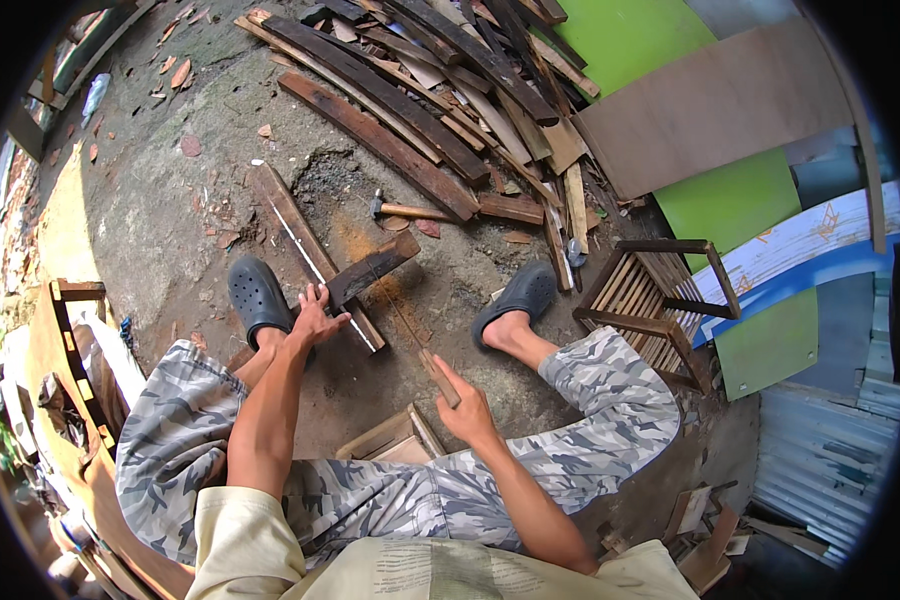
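Note:
A short dark board lies crosswise on a longer plank that has a white stripe along it. My left hand holds the near-left end of the short board against the plank, fingers on one side and thumb on the other. In my right hand is the wooden handle of a thin-bladed handsaw, gripped in closed fingers. Its narrow blade slants up and left to the short board's near edge. Orange-brown dust is scattered on the ground around the board.
A hammer lies beyond the boards, near a heap of old timber. On the right stand a slatted wooden frame and leaning sheets. My feet in dark clogs flank the work; a wooden box-like frame sits between my legs.

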Motion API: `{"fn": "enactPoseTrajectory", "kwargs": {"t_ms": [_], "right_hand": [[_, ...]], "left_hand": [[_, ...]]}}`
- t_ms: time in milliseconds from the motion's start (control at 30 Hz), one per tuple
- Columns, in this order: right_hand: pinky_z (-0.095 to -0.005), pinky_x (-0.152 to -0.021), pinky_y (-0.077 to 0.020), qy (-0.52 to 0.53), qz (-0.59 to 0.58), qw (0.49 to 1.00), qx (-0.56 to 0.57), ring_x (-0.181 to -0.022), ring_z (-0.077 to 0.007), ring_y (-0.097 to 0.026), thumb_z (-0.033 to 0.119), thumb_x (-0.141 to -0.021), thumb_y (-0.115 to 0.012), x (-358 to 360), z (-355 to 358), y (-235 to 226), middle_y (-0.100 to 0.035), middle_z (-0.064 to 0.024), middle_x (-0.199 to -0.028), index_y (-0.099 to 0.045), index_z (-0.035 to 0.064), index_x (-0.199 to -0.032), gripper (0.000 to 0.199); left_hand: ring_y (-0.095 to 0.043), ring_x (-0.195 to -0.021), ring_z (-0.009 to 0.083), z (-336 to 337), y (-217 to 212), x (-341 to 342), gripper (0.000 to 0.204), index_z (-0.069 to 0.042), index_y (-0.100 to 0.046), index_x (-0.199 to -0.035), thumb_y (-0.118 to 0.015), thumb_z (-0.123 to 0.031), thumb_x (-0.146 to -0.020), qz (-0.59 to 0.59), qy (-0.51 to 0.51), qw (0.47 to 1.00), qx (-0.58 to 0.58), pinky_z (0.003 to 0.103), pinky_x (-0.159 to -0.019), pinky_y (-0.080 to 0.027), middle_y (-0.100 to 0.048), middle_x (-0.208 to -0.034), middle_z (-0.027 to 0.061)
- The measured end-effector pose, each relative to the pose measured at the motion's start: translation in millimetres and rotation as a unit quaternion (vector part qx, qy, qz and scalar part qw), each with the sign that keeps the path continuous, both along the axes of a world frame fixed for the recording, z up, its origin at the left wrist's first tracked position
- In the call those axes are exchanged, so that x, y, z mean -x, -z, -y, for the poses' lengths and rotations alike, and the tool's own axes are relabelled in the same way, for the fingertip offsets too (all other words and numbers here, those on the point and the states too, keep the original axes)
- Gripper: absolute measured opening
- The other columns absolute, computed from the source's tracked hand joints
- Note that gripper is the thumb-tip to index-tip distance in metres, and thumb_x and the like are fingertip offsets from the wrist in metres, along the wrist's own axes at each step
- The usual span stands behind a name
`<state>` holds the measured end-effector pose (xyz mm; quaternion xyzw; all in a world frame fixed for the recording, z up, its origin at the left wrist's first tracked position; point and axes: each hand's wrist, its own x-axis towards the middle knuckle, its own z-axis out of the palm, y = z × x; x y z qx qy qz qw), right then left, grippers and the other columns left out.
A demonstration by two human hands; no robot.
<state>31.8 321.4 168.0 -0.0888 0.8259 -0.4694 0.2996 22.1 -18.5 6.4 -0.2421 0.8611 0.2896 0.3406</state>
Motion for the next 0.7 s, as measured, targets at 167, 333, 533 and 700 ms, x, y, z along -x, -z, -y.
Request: {"fn": "enactPoseTrajectory", "kwargs": {"t_ms": [167,333,533,700], "right_hand": [[-0.0389,-0.100,-0.0482,0.028,0.012,0.999,0.027,-0.123,-0.0372,-0.058,0.001,-0.079,-0.056,11.6,18.8,47.0,-0.060,-0.0219,-0.133,-0.050,0.0146,-0.145,0.067],[-0.0407,-0.105,-0.0443,0.003,0.018,0.998,0.057,-0.129,-0.0365,-0.053,0.014,-0.086,-0.063,49.6,55.5,99.7,-0.054,-0.0188,-0.142,-0.044,0.0166,-0.150,0.067],[-0.0435,-0.111,-0.0385,0.023,0.133,0.991,0.007,-0.136,-0.0347,-0.047,0.031,-0.095,-0.062,65.4,75.0,93.0,-0.047,-0.0138,-0.150,-0.041,0.0154,-0.152,0.063],[-0.0401,-0.108,-0.0418,0.049,0.116,0.992,-0.007,-0.130,-0.0327,-0.053,0.028,-0.096,-0.058,71.4,93.8,95.2,-0.054,-0.0128,-0.144,-0.048,0.0129,-0.146,0.053]], "left_hand": [[-0.004,-0.149,0.0514,-12.7,-9.1,1.3,0.109,-0.003,-0.014,-0.158,-0.070,-0.057,-0.081,-0.012,0.004,1.000,-0.010,0.051,-0.121,-0.020,-0.005,-0.163,0.0283],[-0.006,-0.148,0.0530,-11.0,-10.0,5.8,0.110,-0.001,-0.015,-0.157,-0.072,-0.057,-0.081,-0.017,0.021,1.000,-0.012,0.051,-0.121,-0.019,-0.006,-0.162,0.0290],[-0.011,-0.148,0.0517,-12.8,-9.4,11.9,0.110,0.002,-0.018,-0.155,-0.072,-0.057,-0.080,-0.014,0.043,0.997,0.058,0.049,-0.121,-0.022,-0.012,-0.161,0.0295],[-0.014,-0.149,0.0470,-21.5,-5.4,20.5,0.098,0.003,-0.024,-0.153,-0.067,-0.053,-0.086,-0.060,0.010,0.991,0.120,0.051,-0.120,-0.022,-0.014,-0.161,0.0288]]}}
